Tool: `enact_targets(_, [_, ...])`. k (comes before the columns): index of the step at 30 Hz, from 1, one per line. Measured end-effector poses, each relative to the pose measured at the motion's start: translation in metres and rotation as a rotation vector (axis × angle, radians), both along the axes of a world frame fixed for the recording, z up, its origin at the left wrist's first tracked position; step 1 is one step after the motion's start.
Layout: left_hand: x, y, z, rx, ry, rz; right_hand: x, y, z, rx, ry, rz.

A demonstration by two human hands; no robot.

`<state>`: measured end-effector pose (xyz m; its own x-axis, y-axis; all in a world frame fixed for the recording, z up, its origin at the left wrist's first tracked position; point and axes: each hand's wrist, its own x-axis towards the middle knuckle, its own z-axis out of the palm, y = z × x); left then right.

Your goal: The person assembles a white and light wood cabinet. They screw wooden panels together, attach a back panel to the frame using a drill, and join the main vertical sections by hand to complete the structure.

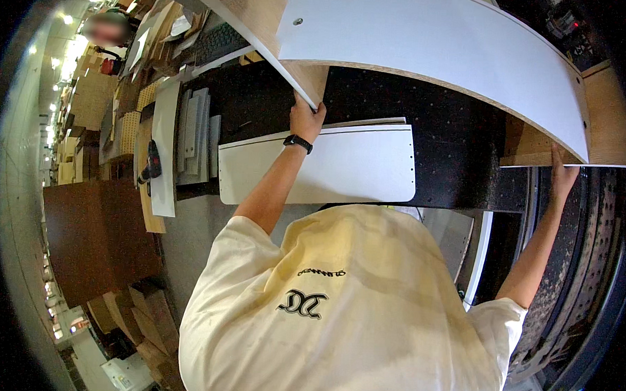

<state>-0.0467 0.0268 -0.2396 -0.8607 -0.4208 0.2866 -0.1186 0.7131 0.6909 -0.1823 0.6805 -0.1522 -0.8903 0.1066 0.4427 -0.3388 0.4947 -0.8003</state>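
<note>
My left hand [307,119], with a black watch on its wrist, is closed round the lower end of an upright side board of a cabinet frame [428,44]. The frame has white faces, wood-coloured inner sides and small drilled holes. At the far right my right hand [563,178] grips the frame's other end by its near edge; some of its fingers are hidden behind the board. Between my arms, a loose white panel [314,164] with rounded near corners and a row of holes lies on the black worktable [438,165], close to my body.
Left of the table stand several grey-white boards [196,133] and a long white board [165,149] with a cordless drill [151,164] at it. A brown board [98,236] stands farther left. Board stacks and another person [108,33] are at the far left. Dark machinery [601,226] runs along the right.
</note>
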Motion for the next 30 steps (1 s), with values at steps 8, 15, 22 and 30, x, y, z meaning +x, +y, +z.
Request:
enact_targets(8, [-0.004, 0.000, 0.017, 0.011, -0.026, -0.011, 0.016, -0.022, -0.030, -0.002, -0.103, -0.085])
enact_targets(15, [-0.002, 0.003, 0.022, 0.032, -0.039, 0.000, 0.014, -0.020, -0.027, 0.014, -0.096, -0.010])
enact_targets(22, [0.000, 0.003, 0.026, 0.048, -0.035, -0.012, 0.017, -0.022, -0.023, -0.037, -0.148, -0.024])
enact_targets(30, [-0.003, 0.007, 0.032, 0.028, -0.083, 0.005, 0.015, -0.009, -0.030, -0.060, -0.066, -0.013])
